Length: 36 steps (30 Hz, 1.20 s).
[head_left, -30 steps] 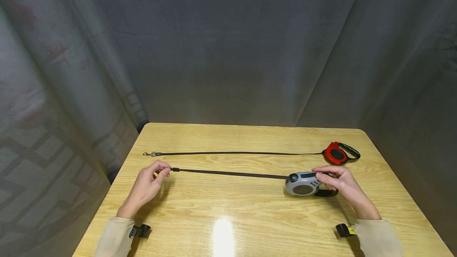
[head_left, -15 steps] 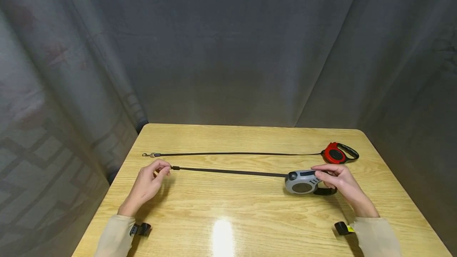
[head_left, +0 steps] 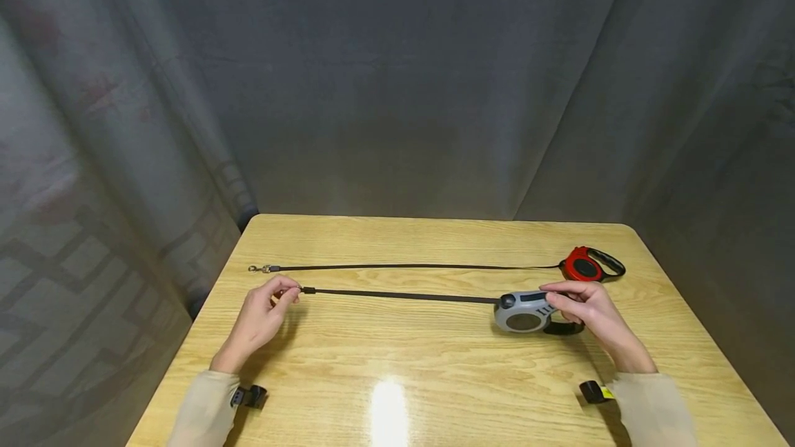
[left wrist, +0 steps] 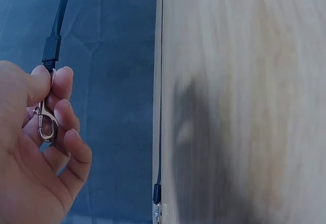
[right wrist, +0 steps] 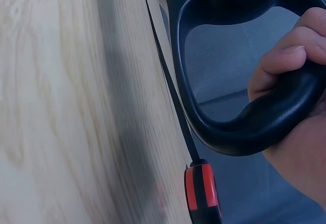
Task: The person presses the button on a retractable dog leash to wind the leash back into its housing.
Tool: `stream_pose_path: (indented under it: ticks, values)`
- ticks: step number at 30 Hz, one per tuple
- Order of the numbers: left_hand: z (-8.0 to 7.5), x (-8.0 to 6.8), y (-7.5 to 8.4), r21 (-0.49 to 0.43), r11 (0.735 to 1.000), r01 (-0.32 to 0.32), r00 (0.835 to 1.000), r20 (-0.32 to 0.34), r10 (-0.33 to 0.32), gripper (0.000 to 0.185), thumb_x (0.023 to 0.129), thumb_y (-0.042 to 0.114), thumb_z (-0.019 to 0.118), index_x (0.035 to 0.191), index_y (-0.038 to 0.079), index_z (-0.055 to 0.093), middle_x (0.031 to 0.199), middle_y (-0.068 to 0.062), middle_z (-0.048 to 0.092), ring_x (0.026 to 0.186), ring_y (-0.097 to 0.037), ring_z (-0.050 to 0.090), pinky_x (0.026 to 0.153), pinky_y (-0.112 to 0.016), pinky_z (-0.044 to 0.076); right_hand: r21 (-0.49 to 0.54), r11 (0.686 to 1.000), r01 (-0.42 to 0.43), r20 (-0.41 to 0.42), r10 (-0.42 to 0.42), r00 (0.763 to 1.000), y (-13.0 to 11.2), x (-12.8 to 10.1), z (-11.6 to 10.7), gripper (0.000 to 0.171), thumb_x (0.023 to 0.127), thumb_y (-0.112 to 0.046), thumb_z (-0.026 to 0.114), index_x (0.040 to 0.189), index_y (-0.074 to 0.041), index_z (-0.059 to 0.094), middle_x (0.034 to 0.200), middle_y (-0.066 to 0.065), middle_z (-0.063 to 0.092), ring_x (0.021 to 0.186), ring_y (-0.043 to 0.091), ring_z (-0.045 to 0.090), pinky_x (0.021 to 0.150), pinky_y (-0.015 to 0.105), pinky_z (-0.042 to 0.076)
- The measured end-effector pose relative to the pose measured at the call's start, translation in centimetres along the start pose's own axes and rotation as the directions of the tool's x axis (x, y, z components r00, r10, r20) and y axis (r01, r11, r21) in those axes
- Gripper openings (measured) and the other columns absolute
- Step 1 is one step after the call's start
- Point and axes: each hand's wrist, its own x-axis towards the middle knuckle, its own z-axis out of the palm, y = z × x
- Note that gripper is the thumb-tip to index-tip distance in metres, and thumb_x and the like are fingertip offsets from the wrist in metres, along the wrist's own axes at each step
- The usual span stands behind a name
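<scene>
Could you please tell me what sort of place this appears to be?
Probably a curtained-off booth or recording workstation: dark grey fabric hangs behind and to both sides of a wood-grain table, and a small black device sits at each of the person's wrists.

A pale wood-grain table with a red-cased leash stretched along its far part.
The tabletop (head_left: 323,364) has rounded far corners and a bright patch of glare (head_left: 388,412) toward the near edge. The red casing (head_left: 584,266) lies toward the right, its black handle (head_left: 611,260) pointing outward to the right. From it a thin black strap (head_left: 397,266) runs almost straight leftward, roughly parallel to the far edge, ending in a metal clip (head_left: 258,269) near the left side. Soft shadows fall across the grain.
</scene>
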Motion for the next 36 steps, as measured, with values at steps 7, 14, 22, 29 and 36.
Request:
stream_pose_path:
  ticks: [7, 14, 22, 29, 36]
  values:
    - [0.29, 0.26, 0.27, -0.026, 1.000, -0.009, 1.000, 0.003, 0.009, 0.009, 0.107, 0.011, 0.065, 0.103, 0.014, 0.073, 0.085, 0.005, 0.071, 0.078, -0.003, 0.058, 0.068, -0.025, 0.047, -0.010, 1.000, 0.024, -0.002, -0.024, 1.000, 0.04, 0.44, 0.17, 0.031, 0.099, 0.010, 0.062, 0.112, -0.009, 0.082, 0.067, -0.009, 0.048, 0.056, 0.031, 0.029, 0.050, 0.040, 0.025]
    - [0.25, 0.36, 0.31, -0.034, 0.999, -0.011, 1.000, 0.000, 0.011, 0.011, 0.107, 0.011, 0.064, 0.103, 0.014, 0.073, 0.085, 0.004, 0.072, 0.078, -0.002, 0.058, 0.068, -0.025, 0.047, 0.013, 0.998, 0.055, 0.014, -0.055, 0.998, -0.12, 0.65, 0.23, 0.036, 0.099, 0.012, 0.061, 0.113, -0.013, 0.083, 0.065, -0.004, 0.044, 0.056, 0.032, 0.029, 0.050, 0.040, 0.023]
    - [0.49, 0.42, 0.50, -0.048, 0.999, -0.001, 1.000, 0.007, 0.001, 0.010, 0.107, 0.011, 0.064, 0.103, 0.015, 0.073, 0.085, 0.004, 0.072, 0.078, -0.010, 0.062, 0.069, -0.025, 0.048, 0.002, 0.999, 0.052, 0.013, -0.052, 0.999, -0.26, 0.81, 0.52, 0.033, 0.099, 0.011, 0.062, 0.113, -0.010, 0.083, 0.067, -0.007, 0.049, 0.056, 0.032, 0.029, 0.049, 0.040, 0.023]
    - [0.61, 0.55, 0.84, -0.051, 0.999, -0.001, 1.000, 0.012, 0.002, 0.010, 0.108, 0.012, 0.064, 0.104, 0.016, 0.073, 0.085, 0.006, 0.072, 0.078, -0.014, 0.063, 0.070, -0.025, 0.047, 0.028, 0.998, 0.052, 0.023, -0.053, 0.998, -0.17, 0.78, 0.60, 0.036, 0.099, 0.012, 0.061, 0.112, -0.013, 0.083, 0.062, -0.003, 0.042, 0.055, 0.032, 0.026, 0.049, 0.041, 0.022]
    - [0.63, 0.59, 0.99, -0.049, 0.999, 0.003, 1.000, 0.024, -0.002, 0.010, 0.108, 0.014, 0.063, 0.105, 0.016, 0.072, 0.086, 0.006, 0.072, 0.078, -0.010, 0.061, 0.071, -0.026, 0.047, 0.048, 0.998, 0.052, 0.027, -0.053, 0.998, -0.10, 0.93, 0.94, 0.035, 0.098, 0.012, 0.061, 0.112, -0.012, 0.083, 0.061, 0.001, 0.037, 0.054, 0.031, 0.025, 0.048, 0.041, 0.021]
